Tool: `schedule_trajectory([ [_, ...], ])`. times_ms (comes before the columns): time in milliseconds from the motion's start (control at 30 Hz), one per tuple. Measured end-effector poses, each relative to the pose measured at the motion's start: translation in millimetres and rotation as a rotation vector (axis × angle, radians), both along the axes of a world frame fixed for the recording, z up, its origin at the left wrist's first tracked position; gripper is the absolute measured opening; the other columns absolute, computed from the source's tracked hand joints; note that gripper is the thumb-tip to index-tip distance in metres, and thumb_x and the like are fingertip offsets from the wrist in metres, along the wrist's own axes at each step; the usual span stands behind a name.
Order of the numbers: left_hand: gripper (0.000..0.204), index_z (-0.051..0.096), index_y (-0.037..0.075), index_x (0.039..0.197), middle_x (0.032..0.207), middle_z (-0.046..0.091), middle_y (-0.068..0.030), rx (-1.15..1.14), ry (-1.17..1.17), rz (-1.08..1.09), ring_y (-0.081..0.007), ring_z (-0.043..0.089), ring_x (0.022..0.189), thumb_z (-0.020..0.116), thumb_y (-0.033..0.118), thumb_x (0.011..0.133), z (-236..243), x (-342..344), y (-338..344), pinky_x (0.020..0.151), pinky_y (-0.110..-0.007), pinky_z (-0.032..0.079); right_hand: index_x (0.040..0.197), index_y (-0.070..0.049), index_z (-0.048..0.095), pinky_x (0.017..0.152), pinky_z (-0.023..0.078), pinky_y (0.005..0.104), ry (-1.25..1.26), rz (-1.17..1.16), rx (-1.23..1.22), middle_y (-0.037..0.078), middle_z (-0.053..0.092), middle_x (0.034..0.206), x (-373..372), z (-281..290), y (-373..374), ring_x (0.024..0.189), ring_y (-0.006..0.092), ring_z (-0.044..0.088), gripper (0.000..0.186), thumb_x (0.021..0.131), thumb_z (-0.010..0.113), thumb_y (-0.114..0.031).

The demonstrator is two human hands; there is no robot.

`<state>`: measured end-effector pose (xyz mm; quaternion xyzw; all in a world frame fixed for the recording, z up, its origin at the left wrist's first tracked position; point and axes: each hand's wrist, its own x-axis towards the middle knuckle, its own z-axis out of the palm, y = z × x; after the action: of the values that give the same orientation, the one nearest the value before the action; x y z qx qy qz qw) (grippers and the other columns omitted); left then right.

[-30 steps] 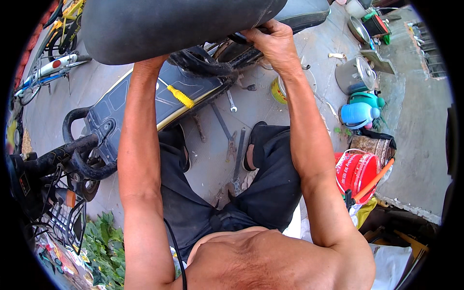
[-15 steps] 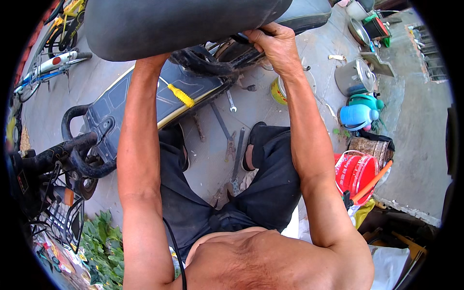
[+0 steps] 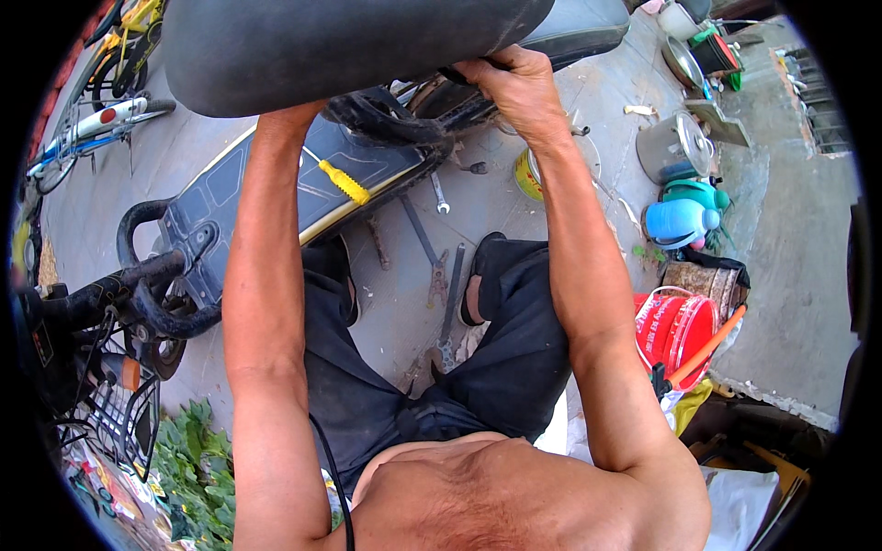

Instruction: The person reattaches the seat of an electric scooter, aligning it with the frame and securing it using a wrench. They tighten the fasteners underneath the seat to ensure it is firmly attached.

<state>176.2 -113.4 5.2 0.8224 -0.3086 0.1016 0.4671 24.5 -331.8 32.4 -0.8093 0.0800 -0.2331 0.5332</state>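
Right hand (image 3: 519, 81) sits slightly further left than half a second earlier; the black seat (image 3: 349, 55) holds nearly the same place. Against the first frame, the seat lies a little further right and toward the far side.

Seat position: far centre-left, over the scooter's footboard (image 3: 220, 202), with a second dark pad (image 3: 583, 32) beyond it on the right. Right fingers are bent in at the seat's lower edge; whether they pinch a part there cannot be told. Left hand (image 3: 292, 114) is under the seat apart from its wrist end; its fingers are hidden, state undetermined.

Progress, by judgement: work at the seat is under way and not finished, as both hands are engaged there. Whether it is fastened cannot be verified. Hand tools are out of use: a yellow screwdriver (image 3: 344, 182) lies on the footboard, a wrench (image 3: 442, 195) on the floor (image 3: 496, 197).
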Motion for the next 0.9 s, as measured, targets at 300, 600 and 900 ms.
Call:
schedule_trajectory([
  [300, 0.074, 0.042, 0.014, 0.144, 0.145, 0.044, -0.0137, -0.168, -0.128, 0.014, -0.0297, 0.039, 0.136, 0.079, 0.03, 0.081, -34, 37, 2, 0.116, -0.044, 0.025, 0.102, -0.003, 0.074, 0.078, 0.05, 0.0248, -0.03, -0.006, 0.036, 0.006, 0.074, 0.089, -4, 7, 2, 0.082, 0.0106, 0.065, 0.02, 0.082, 0.073, -0.008],
  [600, 0.066, 0.042, 0.013, 0.144, 0.144, 0.046, -0.0125, -0.084, -0.245, -0.072, -0.0283, 0.038, 0.136, 0.072, 0.027, 0.087, -12, 15, 7, 0.115, -0.043, 0.025, 0.101, -0.005, 0.074, 0.06, 0.042, 0.0231, -0.073, 0.016, 0.181, -0.002, 0.066, 0.077, -2, 6, 4, 0.066, 0.0053, 0.051, 0.02, 0.082, 0.07, -0.007],
  [900, 0.061, 0.042, 0.012, 0.144, 0.144, 0.046, -0.0119, -0.049, -0.262, -0.137, -0.0276, 0.038, 0.136, 0.068, 0.026, 0.091, 3, 5, 1, 0.115, -0.042, 0.025, 0.095, -0.002, 0.074, 0.054, 0.037, 0.0224, -0.016, -0.024, 0.277, -0.001, 0.061, 0.07, -1, 11, 6, 0.059, 0.0057, 0.047, 0.016, 0.082, 0.065, -0.003],
])
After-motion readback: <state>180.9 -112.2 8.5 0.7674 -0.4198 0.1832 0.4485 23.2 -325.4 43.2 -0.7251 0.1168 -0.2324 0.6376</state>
